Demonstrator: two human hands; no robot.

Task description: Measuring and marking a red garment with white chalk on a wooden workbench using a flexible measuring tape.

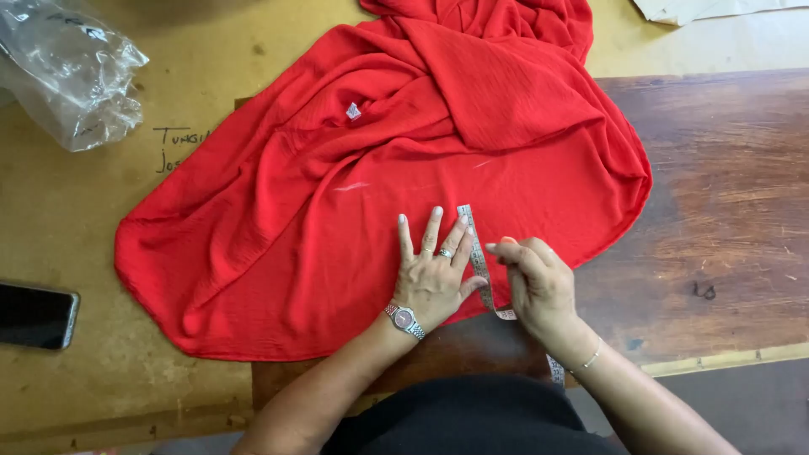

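Note:
A large red cloth [337,211] lies spread and partly folded over the table. My left hand [431,270], with a ring and a wristwatch, presses flat on the cloth near its lower edge, fingers apart. A white measuring tape [474,244] runs along the cloth beside my left fingers. My right hand [535,282] pinches something small and orange, likely chalk, at the tape's side; its fingers are closed. The tape trails down past my right wrist.
A dark phone [38,316] lies at the left edge. A crumpled clear plastic bag [72,72] sits top left. Brown paper [76,219] covers the left of the wooden table [725,211]. Pale paper pieces [716,8] show top right.

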